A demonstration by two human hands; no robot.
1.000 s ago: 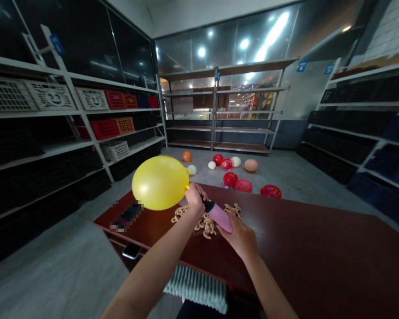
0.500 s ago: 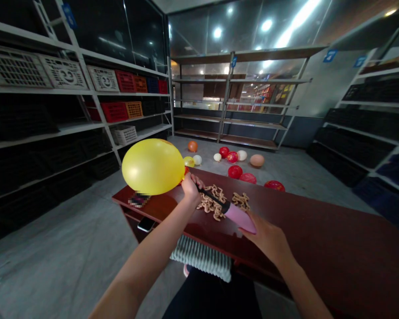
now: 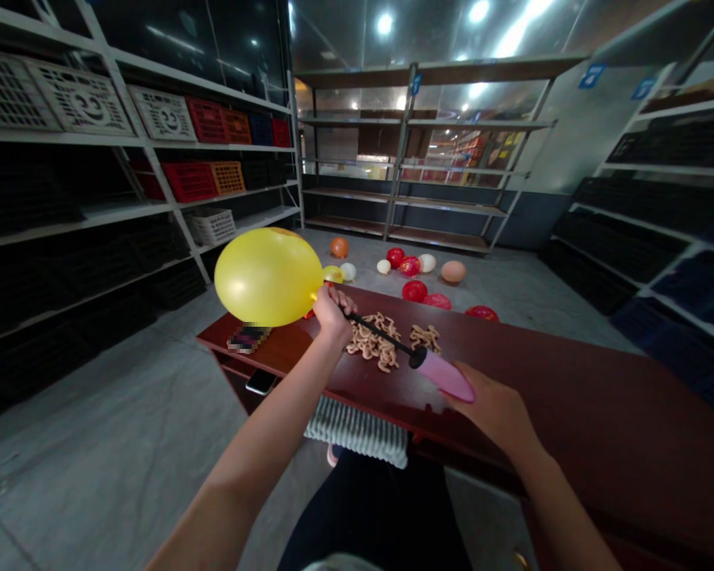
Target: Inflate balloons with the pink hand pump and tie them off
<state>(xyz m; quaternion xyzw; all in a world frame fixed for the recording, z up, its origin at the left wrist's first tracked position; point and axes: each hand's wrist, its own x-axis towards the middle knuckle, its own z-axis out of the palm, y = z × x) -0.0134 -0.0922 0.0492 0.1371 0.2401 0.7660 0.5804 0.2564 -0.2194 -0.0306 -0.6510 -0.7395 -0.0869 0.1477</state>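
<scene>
A large inflated yellow balloon [image 3: 267, 277] points left from my left hand [image 3: 334, 312], which is closed around its neck and the front end of a balloon pump. The pump's black rod [image 3: 381, 331] runs from that hand to its pink barrel [image 3: 446, 375]. My right hand [image 3: 493, 404] is wrapped round the rear of the barrel, over the table [image 3: 547, 381]. Below the rod lies a pile of tan, curled pieces [image 3: 374, 342], with a smaller pile [image 3: 424, 339] to its right. What they are I cannot tell. Something red shows just behind my left hand.
Several balloons, such as a red one [image 3: 415, 291] and an orange one [image 3: 339, 247], lie on the floor beyond the table. A phone [image 3: 262, 381] rests on the shelf under the tabletop. A grey ribbed cloth [image 3: 357, 432] hangs at the front edge. Shelving with crates [image 3: 193, 181] stands left.
My right hand has drawn the pink barrel back, away from my left hand, so more black rod shows. The yellow balloon stays on the left. The whole view has shifted slightly.
</scene>
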